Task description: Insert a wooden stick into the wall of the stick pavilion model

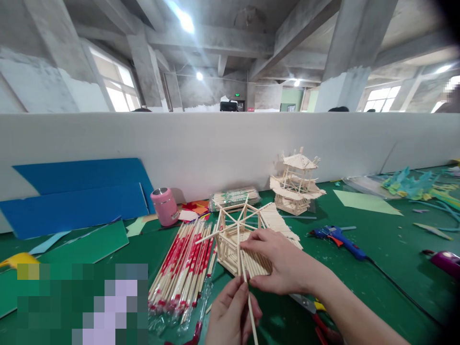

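Note:
A half-built hexagonal model of wooden sticks (237, 239) stands on the green table (377, 239) in front of me. My left hand (230, 314) pinches a thin wooden stick (247, 292) that runs up against the model's near side. Resting on the slatted roof panel, my right hand (283, 263) holds the model with fingers curled over its front. To the left lie packs of chopsticks in red-and-white wrappers (183, 268). A finished stick pavilion (296, 184) stands further back.
A pink cylinder cup (164, 206) and blue boards (79, 196) lean near the white partition. A blue glue gun (341, 239) with its cord lies to the right, scissors with red handles (316, 311) under my right arm, paper scraps at far right.

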Demonstrator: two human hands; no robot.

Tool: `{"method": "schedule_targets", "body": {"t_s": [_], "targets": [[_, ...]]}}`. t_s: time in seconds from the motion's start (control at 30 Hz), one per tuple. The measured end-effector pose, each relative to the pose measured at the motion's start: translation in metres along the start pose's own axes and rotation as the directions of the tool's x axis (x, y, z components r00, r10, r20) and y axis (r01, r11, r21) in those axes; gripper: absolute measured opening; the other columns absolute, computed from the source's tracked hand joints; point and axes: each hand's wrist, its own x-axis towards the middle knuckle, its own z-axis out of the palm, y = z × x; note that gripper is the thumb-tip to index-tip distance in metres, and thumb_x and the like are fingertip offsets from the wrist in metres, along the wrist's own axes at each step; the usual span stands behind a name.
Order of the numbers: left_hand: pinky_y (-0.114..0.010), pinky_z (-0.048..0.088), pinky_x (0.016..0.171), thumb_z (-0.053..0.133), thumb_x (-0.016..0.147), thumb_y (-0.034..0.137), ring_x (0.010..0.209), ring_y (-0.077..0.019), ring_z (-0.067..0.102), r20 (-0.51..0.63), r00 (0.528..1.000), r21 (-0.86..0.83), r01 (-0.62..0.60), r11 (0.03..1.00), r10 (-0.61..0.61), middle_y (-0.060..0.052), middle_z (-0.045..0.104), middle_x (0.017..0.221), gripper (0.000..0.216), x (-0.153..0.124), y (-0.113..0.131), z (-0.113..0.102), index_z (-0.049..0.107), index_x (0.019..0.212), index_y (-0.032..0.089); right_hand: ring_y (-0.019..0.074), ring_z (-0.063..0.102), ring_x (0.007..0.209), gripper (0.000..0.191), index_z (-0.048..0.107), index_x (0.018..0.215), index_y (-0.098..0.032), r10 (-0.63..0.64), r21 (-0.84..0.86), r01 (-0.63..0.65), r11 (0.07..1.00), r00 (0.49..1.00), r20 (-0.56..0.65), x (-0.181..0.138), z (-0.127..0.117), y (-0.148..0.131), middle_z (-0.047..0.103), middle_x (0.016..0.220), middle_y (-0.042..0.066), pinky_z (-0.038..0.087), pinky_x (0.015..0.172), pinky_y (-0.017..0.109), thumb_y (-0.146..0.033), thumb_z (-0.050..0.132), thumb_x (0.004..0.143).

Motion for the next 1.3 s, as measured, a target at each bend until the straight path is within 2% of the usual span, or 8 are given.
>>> {"method": "schedule_targets", "body": {"t_s": [0.2, 0.37, 0.53, 0.7, 0.9, 1.3], "targets": [[-0.011, 0.016, 0.030, 0.071, 0.059, 0.037, 0.027, -0.0002, 0.032, 0.009, 1.000, -0.015, 0.014, 1.000, -0.014, 0.001, 0.057, 0.038, 0.035, -0.0005, 0.0008, -0.0006, 0.058, 0.079, 0.012, 0.0209, 0.047, 0.095, 0.052, 0.052, 0.114, -0.023, -0.003, -0.008, 0.003, 1.000, 1.000, -0.001, 0.0003, -0.0005, 0.0013, 0.054, 0.104, 0.004, 0.036, 0.085, 0.034, -0.032, 0.062, 0.064], [-0.011, 0.013, 0.029, 0.069, 0.060, 0.040, 0.024, 0.0012, 0.026, 0.016, 1.000, 0.038, 0.021, 0.999, -0.022, 0.001, 0.057, 0.038, 0.033, -0.0002, -0.0007, -0.0018, 0.055, 0.073, 0.013, 0.0214, 0.047, 0.095, 0.053, 0.051, 0.114, -0.023, -0.001, -0.010, 0.001, 1.000, 1.000, -0.001, 0.0010, 0.0005, 0.0035, 0.054, 0.104, 0.004, 0.036, 0.085, 0.035, -0.035, 0.062, 0.064], [-0.011, 0.014, 0.031, 0.067, 0.062, 0.039, 0.026, 0.0009, 0.027, -0.006, 1.000, 0.070, 0.023, 0.997, -0.022, 0.003, 0.056, 0.036, 0.030, 0.0000, 0.0005, -0.0006, 0.051, 0.071, 0.015, 0.0211, 0.047, 0.095, 0.053, 0.051, 0.114, -0.023, -0.015, -0.012, 0.015, 1.000, 1.000, 0.004, 0.0009, 0.0008, 0.0031, 0.054, 0.104, 0.004, 0.036, 0.085, 0.035, -0.034, 0.063, 0.064], [-0.010, 0.014, 0.030, 0.067, 0.062, 0.041, 0.026, 0.0012, 0.027, -0.028, 0.999, 0.071, -0.013, 0.997, 0.015, 0.003, 0.056, 0.037, 0.033, 0.0002, -0.0004, 0.0004, 0.049, 0.072, 0.015, 0.0212, 0.048, 0.095, 0.051, 0.052, 0.113, -0.022, -0.019, -0.012, 0.019, 1.000, 1.000, 0.002, 0.0012, -0.0001, 0.0028, 0.055, 0.104, 0.005, 0.037, 0.084, 0.034, -0.035, 0.061, 0.065], [-0.010, 0.014, 0.027, 0.065, 0.064, 0.040, 0.022, 0.0011, 0.029, 0.012, 0.999, 0.096, -0.031, 0.995, 0.030, 0.003, 0.058, 0.041, 0.031, 0.0041, -0.0010, 0.0007, 0.048, 0.073, 0.016, 0.0216, 0.047, 0.096, 0.051, 0.052, 0.114, -0.022, -0.019, -0.006, 0.019, 1.000, 1.000, 0.000, 0.0014, 0.0004, 0.0039, 0.055, 0.104, 0.005, 0.037, 0.084, 0.034, -0.035, 0.062, 0.065], [-0.009, 0.014, 0.026, 0.061, 0.069, 0.038, 0.022, 0.0022, 0.028, 0.015, 0.996, 0.137, -0.092, 0.986, 0.091, 0.002, 0.059, 0.044, 0.026, 0.0035, -0.0018, 0.0030, 0.049, 0.072, 0.015, 0.0206, 0.048, 0.095, 0.050, 0.052, 0.113, -0.022, -0.016, -0.008, 0.016, 1.000, 1.000, -0.014, 0.0013, 0.0008, 0.0031, 0.055, 0.103, 0.004, 0.037, 0.083, 0.033, -0.035, 0.062, 0.065]]}}
